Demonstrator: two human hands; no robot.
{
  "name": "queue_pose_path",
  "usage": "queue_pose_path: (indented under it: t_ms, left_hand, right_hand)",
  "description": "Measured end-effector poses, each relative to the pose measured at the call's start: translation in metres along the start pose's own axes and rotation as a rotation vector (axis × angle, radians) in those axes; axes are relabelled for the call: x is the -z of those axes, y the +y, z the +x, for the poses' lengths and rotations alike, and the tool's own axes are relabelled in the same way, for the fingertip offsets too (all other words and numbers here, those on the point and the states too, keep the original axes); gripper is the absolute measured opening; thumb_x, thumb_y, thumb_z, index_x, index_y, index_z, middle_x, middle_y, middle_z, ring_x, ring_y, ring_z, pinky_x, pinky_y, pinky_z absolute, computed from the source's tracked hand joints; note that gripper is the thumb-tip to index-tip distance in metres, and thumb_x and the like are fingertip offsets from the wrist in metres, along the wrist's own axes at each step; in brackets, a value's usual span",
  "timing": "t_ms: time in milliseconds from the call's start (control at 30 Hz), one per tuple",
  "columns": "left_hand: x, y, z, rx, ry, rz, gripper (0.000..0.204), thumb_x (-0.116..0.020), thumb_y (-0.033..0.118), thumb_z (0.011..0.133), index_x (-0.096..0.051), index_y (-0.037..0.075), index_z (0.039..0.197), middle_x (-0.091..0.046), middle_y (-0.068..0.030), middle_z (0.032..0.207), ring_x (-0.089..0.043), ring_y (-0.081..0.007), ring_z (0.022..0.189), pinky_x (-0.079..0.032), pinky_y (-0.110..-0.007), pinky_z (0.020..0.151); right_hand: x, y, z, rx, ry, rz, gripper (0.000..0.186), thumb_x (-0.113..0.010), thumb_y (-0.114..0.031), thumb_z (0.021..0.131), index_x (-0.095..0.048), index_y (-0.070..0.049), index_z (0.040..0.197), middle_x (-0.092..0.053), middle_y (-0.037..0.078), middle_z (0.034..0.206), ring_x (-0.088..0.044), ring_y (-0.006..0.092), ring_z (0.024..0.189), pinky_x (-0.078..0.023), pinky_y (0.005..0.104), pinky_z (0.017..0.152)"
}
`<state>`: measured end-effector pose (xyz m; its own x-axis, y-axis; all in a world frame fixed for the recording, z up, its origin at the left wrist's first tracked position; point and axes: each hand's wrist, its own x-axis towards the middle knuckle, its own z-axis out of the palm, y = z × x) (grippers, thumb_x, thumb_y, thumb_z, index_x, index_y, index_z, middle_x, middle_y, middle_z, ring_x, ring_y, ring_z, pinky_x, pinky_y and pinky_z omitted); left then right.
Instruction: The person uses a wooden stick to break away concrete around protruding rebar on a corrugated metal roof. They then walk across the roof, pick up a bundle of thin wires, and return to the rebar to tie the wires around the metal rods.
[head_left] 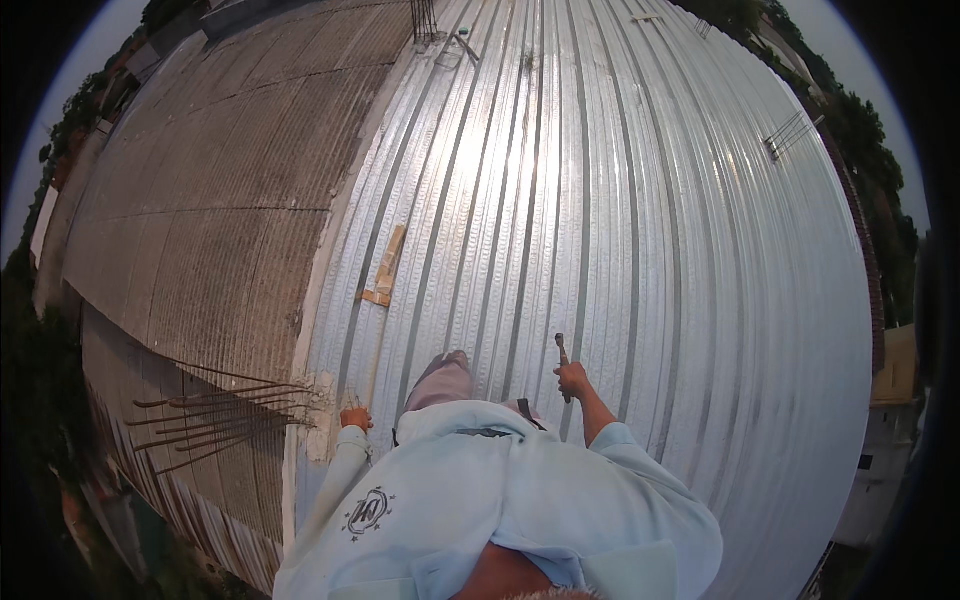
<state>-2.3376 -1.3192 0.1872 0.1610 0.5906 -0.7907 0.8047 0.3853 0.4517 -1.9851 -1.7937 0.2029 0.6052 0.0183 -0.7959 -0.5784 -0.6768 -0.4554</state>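
My right hand is closed around the handle of a dark wrench, which has a rounded head pointing away from me. The wrench is held above the ribbed metal roofing sheets. At the left, my left hand is closed beside the concrete edge of the roof. Thin wire-like bits show by its fingers, but what it grips, if anything, is too small to make out. My bent leg shows between the two hands.
Rusty rebar rods jut out left of my left hand. Taped cardboard strips lie on the metal sheets ahead. A brown corrugated roof adjoins on the left. More rebar stands at the far edge and the right edge.
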Motion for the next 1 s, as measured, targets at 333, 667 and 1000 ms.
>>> queue_pose_path:
  t_ms: [333,667,1000]
  left_hand:
    - [-0.086,0.528,0.15,-0.51,0.048,0.167,0.02,-0.058,0.014,0.093,-0.068,-0.003,0.097,-0.063,-0.007,0.067,-0.059,-0.0161,0.054,-0.051,-0.033,0.054]
    - [-0.154,0.859,0.213,-0.531,0.014,-0.14,0.023,-0.053,0.012,0.096,-0.067,-0.002,0.108,-0.062,-0.0055,0.069,-0.059,-0.0143,0.065,-0.05,-0.032,0.068]
    - [-0.28,1.272,0.286,-0.598,-0.349,-0.296,0.03,-0.056,0.022,0.1,-0.058,0.007,0.126,-0.073,-0.005,0.092,-0.069,-0.0176,0.096,-0.039,-0.023,0.055]
  right_hand:
    - [0.036,-0.109,0.147,0.201,-0.182,-0.215,0.018,-0.061,-0.011,0.089,-0.066,0.006,0.085,-0.063,0.017,0.069,-0.064,0.0291,0.056,-0.05,0.0479,0.046]
    - [0.149,-0.489,0.422,-0.304,-0.034,0.107,0.013,-0.068,-0.013,0.085,-0.068,-0.001,0.081,-0.07,0.011,0.074,-0.07,0.023,0.065,-0.059,0.0426,0.062]
    - [0.275,-0.924,0.585,0.234,0.046,0.133,0.026,-0.064,-0.022,0.089,-0.058,0.002,0.082,-0.059,0.01,0.067,-0.06,0.0197,0.053,-0.046,0.0363,0.044]
